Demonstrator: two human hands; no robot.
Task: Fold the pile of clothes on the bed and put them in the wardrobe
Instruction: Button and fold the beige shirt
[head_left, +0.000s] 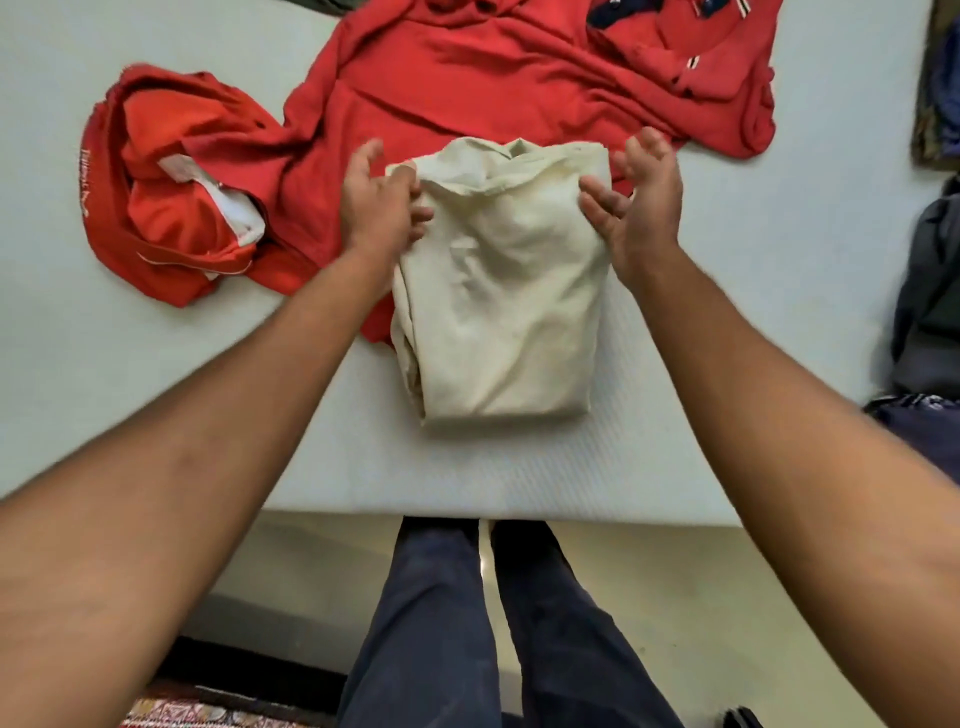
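A folded cream garment (498, 312) is laid on the bed (156, 389), partly over red shirts (467, 78). Its top left corner seems to be pinched in the left hand (382, 202). The right hand (639, 202) is held at its right edge, grip spread apart.

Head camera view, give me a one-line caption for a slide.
Left hand and right hand frame a folded cream garment on the bed, red clothes unfolded behind it.
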